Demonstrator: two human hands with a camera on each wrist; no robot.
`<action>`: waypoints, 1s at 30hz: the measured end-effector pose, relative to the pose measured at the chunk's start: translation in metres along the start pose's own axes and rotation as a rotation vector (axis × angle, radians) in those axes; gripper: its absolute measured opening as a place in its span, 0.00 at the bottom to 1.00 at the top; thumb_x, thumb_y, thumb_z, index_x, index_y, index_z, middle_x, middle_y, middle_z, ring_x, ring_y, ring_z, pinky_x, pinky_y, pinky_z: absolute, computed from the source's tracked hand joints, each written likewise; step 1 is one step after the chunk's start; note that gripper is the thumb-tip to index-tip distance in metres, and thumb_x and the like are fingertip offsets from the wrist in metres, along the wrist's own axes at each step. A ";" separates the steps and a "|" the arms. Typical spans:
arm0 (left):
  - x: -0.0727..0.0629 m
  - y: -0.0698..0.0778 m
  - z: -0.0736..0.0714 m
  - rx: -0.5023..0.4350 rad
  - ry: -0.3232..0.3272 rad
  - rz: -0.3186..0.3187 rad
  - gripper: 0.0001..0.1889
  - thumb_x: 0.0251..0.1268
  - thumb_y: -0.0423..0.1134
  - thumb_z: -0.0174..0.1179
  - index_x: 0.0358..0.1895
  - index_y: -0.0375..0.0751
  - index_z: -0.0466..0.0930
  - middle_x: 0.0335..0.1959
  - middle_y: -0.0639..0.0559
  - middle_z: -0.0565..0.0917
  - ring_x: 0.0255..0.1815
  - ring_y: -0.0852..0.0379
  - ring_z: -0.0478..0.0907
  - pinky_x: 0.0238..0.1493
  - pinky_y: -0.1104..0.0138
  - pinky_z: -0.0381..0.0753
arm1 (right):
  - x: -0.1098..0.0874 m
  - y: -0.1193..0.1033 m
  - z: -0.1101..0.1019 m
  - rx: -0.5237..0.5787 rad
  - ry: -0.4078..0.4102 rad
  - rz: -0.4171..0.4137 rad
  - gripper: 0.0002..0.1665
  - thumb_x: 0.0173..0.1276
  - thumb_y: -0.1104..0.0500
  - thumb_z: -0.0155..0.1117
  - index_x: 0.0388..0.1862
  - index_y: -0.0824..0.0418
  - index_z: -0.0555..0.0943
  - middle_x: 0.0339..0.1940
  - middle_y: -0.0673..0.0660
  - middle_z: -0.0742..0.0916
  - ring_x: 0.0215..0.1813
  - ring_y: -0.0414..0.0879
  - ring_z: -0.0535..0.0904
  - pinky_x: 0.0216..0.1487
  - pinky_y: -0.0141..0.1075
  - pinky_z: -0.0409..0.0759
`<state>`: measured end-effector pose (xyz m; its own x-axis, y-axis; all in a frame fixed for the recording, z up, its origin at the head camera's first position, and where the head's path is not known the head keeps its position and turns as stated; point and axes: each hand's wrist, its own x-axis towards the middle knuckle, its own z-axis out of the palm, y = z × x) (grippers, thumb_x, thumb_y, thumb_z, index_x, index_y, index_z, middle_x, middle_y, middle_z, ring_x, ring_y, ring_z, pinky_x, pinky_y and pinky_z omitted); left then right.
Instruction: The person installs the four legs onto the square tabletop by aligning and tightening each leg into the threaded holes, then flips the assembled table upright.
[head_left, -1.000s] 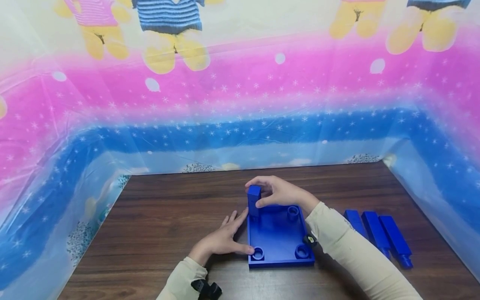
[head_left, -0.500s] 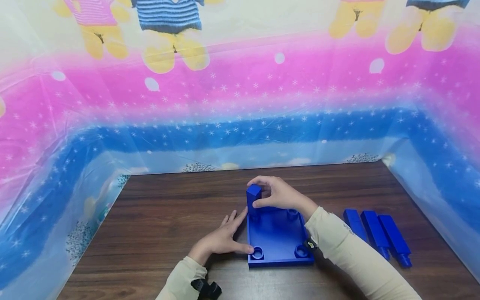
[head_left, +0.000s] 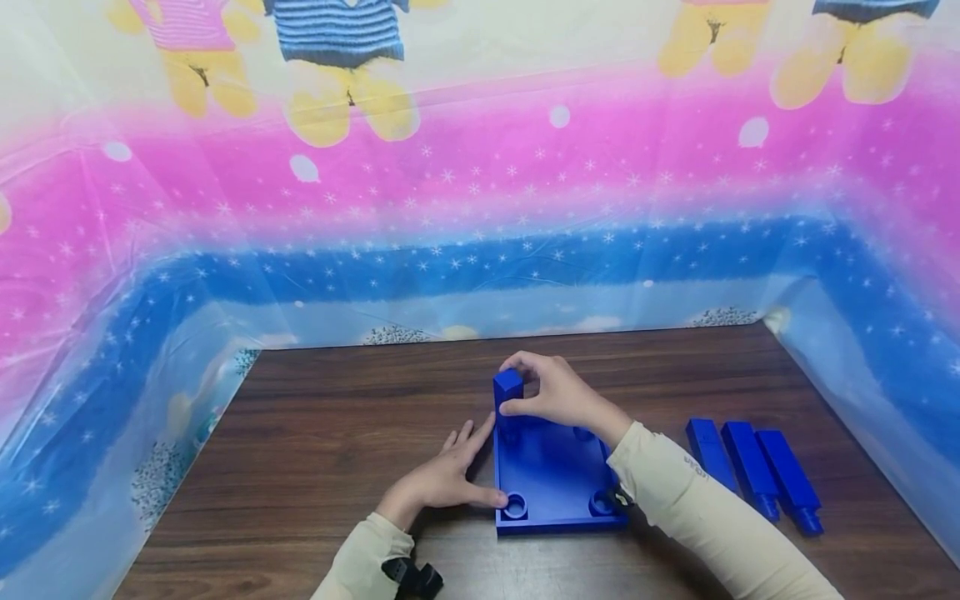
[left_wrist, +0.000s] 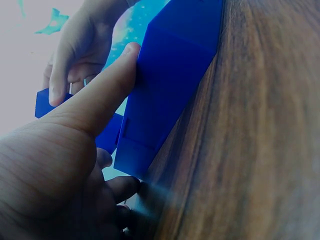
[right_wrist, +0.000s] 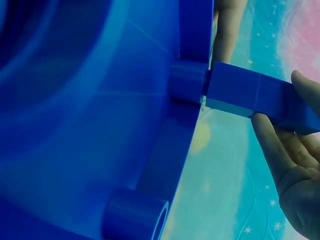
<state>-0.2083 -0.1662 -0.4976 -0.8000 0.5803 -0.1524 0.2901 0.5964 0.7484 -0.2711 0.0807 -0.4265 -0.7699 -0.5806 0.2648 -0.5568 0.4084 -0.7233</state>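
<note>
A blue square tray-like base [head_left: 555, 471] with round sockets at its corners lies on the table. My left hand [head_left: 442, 479] lies along its left side, fingers straight, the thumb touching the rim by the near-left socket [head_left: 515, 505]. At the far-left corner a blue square-section leg [head_left: 507, 387] stands upright; my right hand [head_left: 562, 392] pinches its upper part between thumb and fingers. In the right wrist view, the leg [right_wrist: 237, 92] meets the socket [right_wrist: 187, 81] end to end. How deep its peg sits is hidden.
Three more blue legs [head_left: 708, 450] lie side by side at the right of the wooden table [head_left: 337, 417], partly behind the right sleeve [head_left: 697, 500]. Pegs show at the near ends of two. A patterned cloth [head_left: 480, 275] surrounds the table's back and sides.
The leg has turned about its upright axis, and the thumb of my right hand has shifted left across it. The right forearm moved slightly; the left hand stayed against the base.
</note>
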 end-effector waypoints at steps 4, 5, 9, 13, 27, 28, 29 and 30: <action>-0.001 -0.001 0.000 -0.004 -0.005 0.004 0.64 0.60 0.61 0.76 0.88 0.49 0.37 0.88 0.41 0.45 0.86 0.33 0.30 0.80 0.33 0.33 | 0.000 -0.001 0.002 -0.018 0.029 0.007 0.27 0.62 0.53 0.84 0.56 0.57 0.82 0.43 0.49 0.91 0.49 0.46 0.88 0.57 0.52 0.82; -0.001 0.000 0.000 -0.006 -0.005 0.004 0.64 0.61 0.61 0.76 0.88 0.49 0.37 0.88 0.41 0.45 0.86 0.33 0.29 0.80 0.34 0.33 | 0.000 -0.001 0.003 -0.020 0.035 0.011 0.26 0.62 0.53 0.84 0.55 0.57 0.82 0.42 0.49 0.91 0.48 0.46 0.88 0.57 0.52 0.82; 0.000 -0.001 0.001 -0.005 -0.001 0.017 0.63 0.61 0.58 0.76 0.88 0.48 0.38 0.88 0.41 0.45 0.86 0.32 0.30 0.80 0.33 0.33 | 0.000 -0.003 0.004 -0.007 0.047 0.032 0.25 0.61 0.53 0.85 0.52 0.57 0.82 0.40 0.49 0.90 0.46 0.45 0.87 0.53 0.47 0.85; 0.001 -0.001 0.000 -0.008 -0.010 0.041 0.63 0.62 0.57 0.76 0.88 0.47 0.38 0.88 0.43 0.45 0.86 0.32 0.29 0.80 0.34 0.32 | 0.000 -0.004 0.005 0.015 0.055 0.048 0.25 0.61 0.53 0.85 0.51 0.58 0.81 0.40 0.51 0.90 0.43 0.43 0.88 0.47 0.41 0.87; 0.001 -0.001 -0.001 0.000 -0.012 0.078 0.61 0.64 0.55 0.76 0.88 0.41 0.41 0.88 0.44 0.46 0.85 0.31 0.29 0.80 0.35 0.30 | 0.004 0.002 -0.014 0.062 -0.129 0.006 0.42 0.63 0.55 0.83 0.72 0.63 0.74 0.69 0.63 0.82 0.66 0.58 0.81 0.64 0.50 0.83; 0.001 -0.001 -0.001 0.000 -0.012 0.079 0.61 0.64 0.55 0.76 0.88 0.42 0.41 0.88 0.45 0.46 0.85 0.31 0.29 0.80 0.35 0.30 | 0.006 0.004 -0.018 0.083 -0.164 -0.001 0.43 0.63 0.57 0.83 0.73 0.63 0.73 0.70 0.63 0.82 0.68 0.59 0.80 0.65 0.51 0.82; 0.001 -0.001 -0.001 0.002 -0.012 0.080 0.61 0.64 0.56 0.75 0.88 0.43 0.41 0.88 0.45 0.46 0.85 0.30 0.29 0.80 0.35 0.29 | 0.008 0.005 -0.022 0.106 -0.199 -0.007 0.44 0.64 0.59 0.82 0.75 0.63 0.72 0.71 0.63 0.81 0.71 0.60 0.78 0.67 0.53 0.80; 0.002 -0.001 -0.001 0.002 -0.012 0.079 0.61 0.64 0.56 0.75 0.88 0.43 0.40 0.88 0.45 0.46 0.85 0.30 0.29 0.80 0.35 0.29 | 0.010 0.007 -0.025 0.124 -0.230 -0.011 0.44 0.64 0.60 0.82 0.76 0.63 0.71 0.72 0.62 0.80 0.72 0.60 0.77 0.69 0.54 0.78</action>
<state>-0.2106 -0.1666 -0.4982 -0.7683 0.6322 -0.1002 0.3536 0.5497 0.7569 -0.2902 0.0956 -0.4133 -0.6649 -0.7353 0.1317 -0.5114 0.3196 -0.7977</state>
